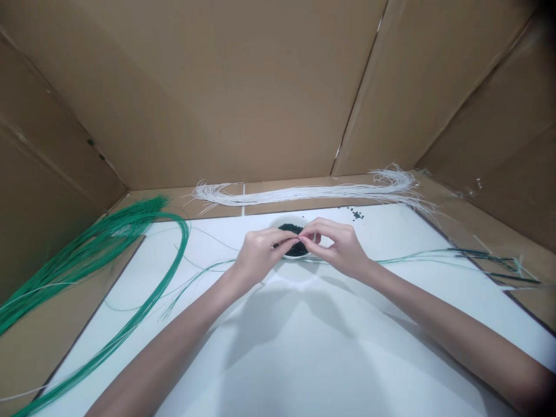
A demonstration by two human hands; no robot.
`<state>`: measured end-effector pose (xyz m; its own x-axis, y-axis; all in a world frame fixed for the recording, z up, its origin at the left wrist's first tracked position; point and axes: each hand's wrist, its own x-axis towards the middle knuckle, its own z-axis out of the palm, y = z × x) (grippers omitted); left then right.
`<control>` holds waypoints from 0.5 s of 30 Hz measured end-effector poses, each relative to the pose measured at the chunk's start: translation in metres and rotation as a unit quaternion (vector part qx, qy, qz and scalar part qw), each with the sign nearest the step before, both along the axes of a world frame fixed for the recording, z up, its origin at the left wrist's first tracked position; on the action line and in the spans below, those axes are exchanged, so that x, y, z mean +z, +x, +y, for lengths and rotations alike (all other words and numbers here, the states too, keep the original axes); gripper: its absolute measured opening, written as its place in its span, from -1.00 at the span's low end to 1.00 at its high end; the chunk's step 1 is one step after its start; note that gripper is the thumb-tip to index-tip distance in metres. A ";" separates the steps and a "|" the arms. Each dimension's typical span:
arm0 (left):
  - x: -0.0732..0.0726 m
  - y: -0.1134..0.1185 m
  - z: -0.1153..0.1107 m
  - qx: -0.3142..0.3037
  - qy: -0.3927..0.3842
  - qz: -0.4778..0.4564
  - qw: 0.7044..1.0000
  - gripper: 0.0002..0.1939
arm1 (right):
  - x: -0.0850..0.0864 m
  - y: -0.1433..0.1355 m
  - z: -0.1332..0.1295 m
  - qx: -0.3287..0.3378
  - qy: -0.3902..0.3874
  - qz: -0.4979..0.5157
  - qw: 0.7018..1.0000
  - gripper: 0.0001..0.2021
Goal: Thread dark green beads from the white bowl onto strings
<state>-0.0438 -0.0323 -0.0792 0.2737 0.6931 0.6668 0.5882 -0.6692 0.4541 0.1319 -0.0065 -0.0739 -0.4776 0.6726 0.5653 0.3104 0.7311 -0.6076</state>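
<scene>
My left hand (259,250) and my right hand (341,243) meet fingertip to fingertip above a small white bowl (298,258). Dark green beads (292,227) fill the bowl. Thumb and forefinger of each hand are pinched together. Whatever lies between the fingertips is too small to make out. Behind the wrists, thin green strands (410,255) run across the white board. At their right end hang dark beaded lengths (506,263).
A big bundle of green strands (167,278) curves along the left side. White strands (299,194) lie along the back, on cardboard. Several loose beads (357,215) are scattered behind my right hand on the white board (304,359). Cardboard walls (243,87) enclose the back and sides.
</scene>
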 end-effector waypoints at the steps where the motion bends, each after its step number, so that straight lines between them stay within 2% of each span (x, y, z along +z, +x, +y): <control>1: 0.003 0.000 -0.001 0.005 -0.018 -0.006 1.000 -0.87 | 0.001 0.000 -0.001 0.001 0.010 -0.005 1.000 -0.88; 4: 0.011 -0.001 -0.002 0.005 -0.104 -0.040 0.994 -0.86 | 0.004 0.000 0.000 -0.004 0.024 -0.003 1.000 -0.89; 8: 0.016 -0.007 0.001 -0.012 -0.205 -0.056 0.977 -0.79 | 0.005 -0.001 0.007 -0.013 0.002 -0.001 1.000 -0.88; 12: 0.016 -0.014 0.007 0.005 -0.235 -0.029 0.972 -0.77 | 0.004 -0.004 0.018 -0.011 -0.060 -0.031 0.998 -0.88; 15: 0.014 -0.018 0.012 0.038 -0.257 -0.046 0.965 -0.81 | 0.000 -0.009 0.029 0.009 -0.126 -0.129 0.984 -0.81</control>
